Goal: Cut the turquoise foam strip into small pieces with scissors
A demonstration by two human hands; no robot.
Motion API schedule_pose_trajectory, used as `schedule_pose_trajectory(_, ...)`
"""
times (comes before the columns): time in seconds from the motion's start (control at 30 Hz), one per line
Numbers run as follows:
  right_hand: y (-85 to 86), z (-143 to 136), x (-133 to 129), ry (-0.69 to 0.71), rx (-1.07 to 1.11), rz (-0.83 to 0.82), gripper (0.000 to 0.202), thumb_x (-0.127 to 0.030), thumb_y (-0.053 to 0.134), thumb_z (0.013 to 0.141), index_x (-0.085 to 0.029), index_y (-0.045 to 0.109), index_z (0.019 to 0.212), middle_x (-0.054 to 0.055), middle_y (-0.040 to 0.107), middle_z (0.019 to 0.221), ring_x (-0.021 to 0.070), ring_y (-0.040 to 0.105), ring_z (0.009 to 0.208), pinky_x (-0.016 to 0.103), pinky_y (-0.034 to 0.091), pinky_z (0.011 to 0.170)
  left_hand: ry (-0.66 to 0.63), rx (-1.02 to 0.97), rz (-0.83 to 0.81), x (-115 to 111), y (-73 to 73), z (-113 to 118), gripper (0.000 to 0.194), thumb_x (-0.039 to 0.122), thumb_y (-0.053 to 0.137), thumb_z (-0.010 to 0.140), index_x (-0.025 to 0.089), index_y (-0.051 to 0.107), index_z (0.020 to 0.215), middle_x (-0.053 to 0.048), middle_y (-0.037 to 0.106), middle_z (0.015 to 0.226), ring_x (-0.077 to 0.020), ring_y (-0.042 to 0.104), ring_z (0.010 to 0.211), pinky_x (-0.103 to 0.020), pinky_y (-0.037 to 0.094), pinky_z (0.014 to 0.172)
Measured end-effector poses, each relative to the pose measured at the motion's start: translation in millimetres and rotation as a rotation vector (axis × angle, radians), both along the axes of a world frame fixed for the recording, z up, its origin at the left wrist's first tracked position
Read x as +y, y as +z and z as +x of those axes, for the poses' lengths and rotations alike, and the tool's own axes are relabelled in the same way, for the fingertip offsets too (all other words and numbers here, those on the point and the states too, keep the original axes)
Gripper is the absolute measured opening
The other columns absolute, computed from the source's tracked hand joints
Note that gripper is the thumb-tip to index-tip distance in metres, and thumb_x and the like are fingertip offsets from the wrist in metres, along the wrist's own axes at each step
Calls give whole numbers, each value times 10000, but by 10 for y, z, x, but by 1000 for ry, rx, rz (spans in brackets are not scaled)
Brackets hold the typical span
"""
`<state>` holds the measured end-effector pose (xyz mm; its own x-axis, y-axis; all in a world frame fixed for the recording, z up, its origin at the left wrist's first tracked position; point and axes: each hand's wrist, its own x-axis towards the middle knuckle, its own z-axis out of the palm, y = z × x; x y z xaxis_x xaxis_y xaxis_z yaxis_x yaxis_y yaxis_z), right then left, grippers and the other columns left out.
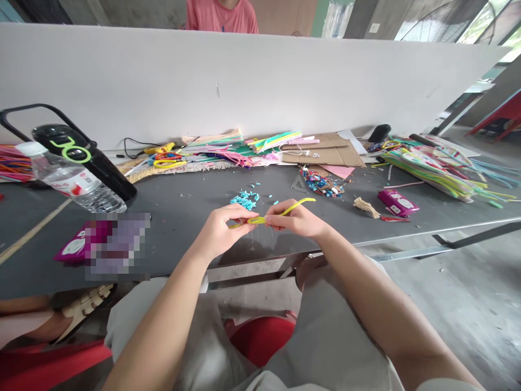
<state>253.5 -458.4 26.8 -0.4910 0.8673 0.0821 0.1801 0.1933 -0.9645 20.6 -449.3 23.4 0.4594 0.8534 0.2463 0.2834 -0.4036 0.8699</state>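
A yellow pipe cleaner is bent into a small loop between my two hands, near the table's front edge. My left hand pinches the loop's left side between thumb and fingers. The loop's right side is pinched by my right hand, and a free end of the stem sticks out above it to the right. Just beyond my left hand lies a small heap of light blue pieces, with a few scattered around it.
A clear water bottle and a black flask are at the left. Pipe cleaner bundles and a purple packet lie at the right. Cardboard rests by the white partition; a person sits beyond it.
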Motion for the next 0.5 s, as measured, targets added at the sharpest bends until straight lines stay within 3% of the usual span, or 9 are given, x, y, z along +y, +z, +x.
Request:
schedule_pose_trajectory(0.23, -34, -30, -1, -10, -31, 12, 281, -363, 648, 898, -126, 711, 760, -9, 553, 589, 99, 452, 547, 234, 356, 501, 8, 130, 144, 7, -16, -4, 203, 401, 749, 836, 263, 826, 963, -45, 740, 859, -185, 644, 738, -280, 472, 702)
schedule_pose_trajectory(0.5, -116, -50, 38, -3, -153, 58, 276, -337, 629, 901, -119, 710, 753, -1, 581, 603, 87, 435, 530, 223, 335, 479, -6, 354, 294, 40, -121, -9, 180, 257, 649, 899, 246, 817, 964, -49, 724, 816, -179, 645, 712, -277, 455, 670)
